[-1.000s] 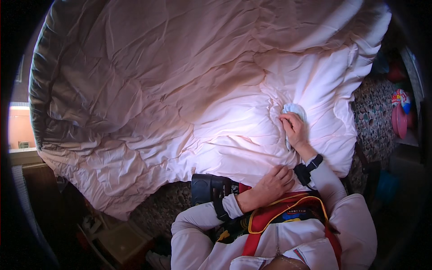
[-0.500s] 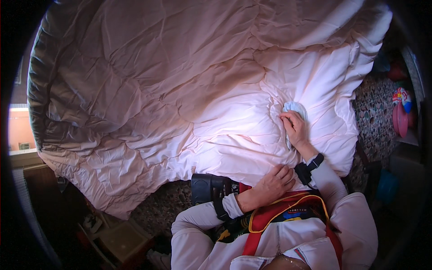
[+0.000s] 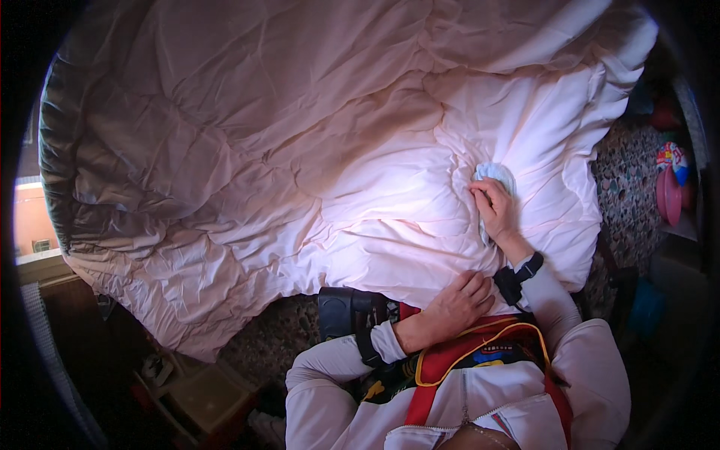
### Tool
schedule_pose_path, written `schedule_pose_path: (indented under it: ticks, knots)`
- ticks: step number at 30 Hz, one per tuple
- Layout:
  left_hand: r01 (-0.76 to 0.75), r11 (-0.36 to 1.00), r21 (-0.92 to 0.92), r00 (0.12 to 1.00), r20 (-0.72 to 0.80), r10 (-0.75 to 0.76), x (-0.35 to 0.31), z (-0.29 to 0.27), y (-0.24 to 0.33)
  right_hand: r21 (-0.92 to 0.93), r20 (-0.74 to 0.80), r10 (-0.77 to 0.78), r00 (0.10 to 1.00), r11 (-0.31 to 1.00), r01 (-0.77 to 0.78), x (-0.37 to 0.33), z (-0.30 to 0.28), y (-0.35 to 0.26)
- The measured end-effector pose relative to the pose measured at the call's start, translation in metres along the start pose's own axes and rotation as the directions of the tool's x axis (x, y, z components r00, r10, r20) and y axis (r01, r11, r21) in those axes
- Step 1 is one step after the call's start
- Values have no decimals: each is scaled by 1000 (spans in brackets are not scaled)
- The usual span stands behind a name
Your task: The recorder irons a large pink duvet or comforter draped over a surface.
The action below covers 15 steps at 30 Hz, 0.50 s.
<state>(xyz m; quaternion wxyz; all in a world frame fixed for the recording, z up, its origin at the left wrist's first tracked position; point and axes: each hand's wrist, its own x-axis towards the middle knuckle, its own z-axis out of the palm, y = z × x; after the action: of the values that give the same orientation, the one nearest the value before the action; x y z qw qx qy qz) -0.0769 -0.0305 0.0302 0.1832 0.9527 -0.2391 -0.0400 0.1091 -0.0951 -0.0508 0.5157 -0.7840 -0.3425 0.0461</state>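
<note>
Quilt: a pale pink, puffy, wrinkled quilt (image 3: 262, 187) fills most of the view, brightest around the right hand and darker toward the far left; its near edge reaches the person's front.
Pale blue cloth: a small cloth-like piece (image 3: 498, 174) lies on the bright right part of the quilt, partly covered by the right hand.
Right hand: this hand (image 3: 496, 208) rests over the pale blue cloth; fingers curled, thumb and forefinger drawn close together at its left edge. Cannot tell whether anything thin is pinched between them.
Left hand: this hand (image 3: 455, 304) lies at the quilt's near edge, nearer the body, back upward, fingers loosely bent; the grip underneath is hidden, so cannot tell what it holds.
Wrists: a black strap on each; the right one (image 3: 529, 265) carries a dark block.
Apron: red, yellow-trimmed apron (image 3: 435, 367) over a white top, just below the left hand.
Floor, right: pebble-patterned floor (image 3: 626, 184), with a pink basin (image 3: 667, 196) beyond.
</note>
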Motion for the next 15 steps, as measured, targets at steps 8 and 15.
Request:
schedule_pose_path:
  ticks: [8,15]
  knots:
    - [17,999,-36,1000,6,-17,0,0,0,-4,4,20,1000,1000,-19,1,-1,-3]
    - [40,998,-51,999,18,-39,1,-3,1,-11,-4,-32,999,999,32,0,1,7]
